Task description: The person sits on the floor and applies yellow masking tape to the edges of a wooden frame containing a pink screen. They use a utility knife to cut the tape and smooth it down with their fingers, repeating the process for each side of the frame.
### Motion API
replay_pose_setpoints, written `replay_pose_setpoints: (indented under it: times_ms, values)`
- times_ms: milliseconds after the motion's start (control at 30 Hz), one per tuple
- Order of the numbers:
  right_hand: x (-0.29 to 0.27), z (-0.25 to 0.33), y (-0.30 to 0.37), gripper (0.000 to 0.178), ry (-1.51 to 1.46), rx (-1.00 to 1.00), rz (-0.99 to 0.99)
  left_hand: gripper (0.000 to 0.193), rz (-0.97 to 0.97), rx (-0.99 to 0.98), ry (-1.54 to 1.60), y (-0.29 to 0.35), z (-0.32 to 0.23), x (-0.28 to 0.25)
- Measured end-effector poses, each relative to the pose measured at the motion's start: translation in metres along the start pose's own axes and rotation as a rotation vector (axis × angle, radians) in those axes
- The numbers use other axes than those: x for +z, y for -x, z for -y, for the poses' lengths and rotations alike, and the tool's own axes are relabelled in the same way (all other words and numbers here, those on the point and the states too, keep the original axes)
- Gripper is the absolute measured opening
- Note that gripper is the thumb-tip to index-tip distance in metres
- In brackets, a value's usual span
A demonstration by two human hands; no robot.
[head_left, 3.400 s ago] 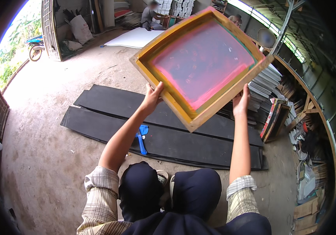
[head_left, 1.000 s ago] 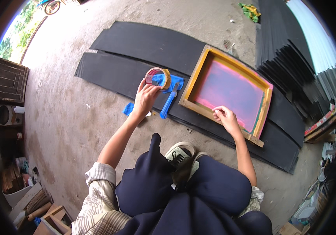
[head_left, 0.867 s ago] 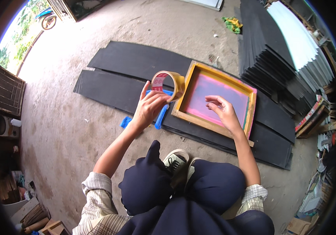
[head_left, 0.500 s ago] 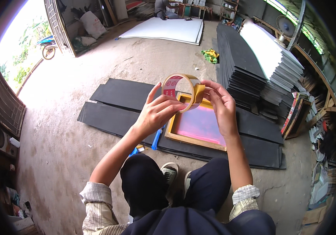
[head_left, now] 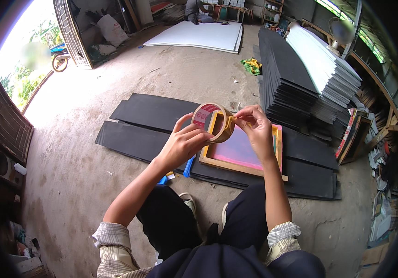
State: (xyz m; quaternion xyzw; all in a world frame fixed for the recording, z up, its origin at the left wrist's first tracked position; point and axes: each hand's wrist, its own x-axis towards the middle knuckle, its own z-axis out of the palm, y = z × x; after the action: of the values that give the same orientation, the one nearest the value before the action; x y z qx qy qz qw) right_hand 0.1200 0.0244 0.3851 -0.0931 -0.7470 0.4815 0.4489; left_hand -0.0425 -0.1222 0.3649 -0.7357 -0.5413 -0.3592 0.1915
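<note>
My left hand is closed round the near left side of a roll of brown packing tape, thumb and fingers on its rim. Red and white print shows on the inside of its core. On the roll's right side, the fingertips of my right hand pinch the loose, crumpled yellowish end of the tape. Below both hands lies a wooden-framed screen with a translucent mesh edged in pink. The screen rests on black flat sheets. A blue-handled tool lies beside the frame's left corner.
A small blue and yellow object lies near my left knee. Tall stacks of black sheets and white sheets stand at the right. Farther off are a green and yellow cloth, a large white sheet and a seated person.
The tape roll has come down slightly and turned a little. The tape end, a broad flap before, is now crumpled between my right fingers. The right hand has dropped slightly with it.
</note>
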Motion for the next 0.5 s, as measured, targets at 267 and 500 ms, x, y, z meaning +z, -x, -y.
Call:
replay_pose_setpoints:
  times_ms: [267,500]
  values:
    - [0.021,-0.069,-0.01,0.008,0.144,0.185,-0.035,0.023,0.016,-0.273,0.19,0.038,0.019,0.033]
    - [-0.009,-0.135,0.006,0.009,0.384,0.351,-0.102,0.032,0.093,-0.641,0.382,0.044,0.057,0.101]
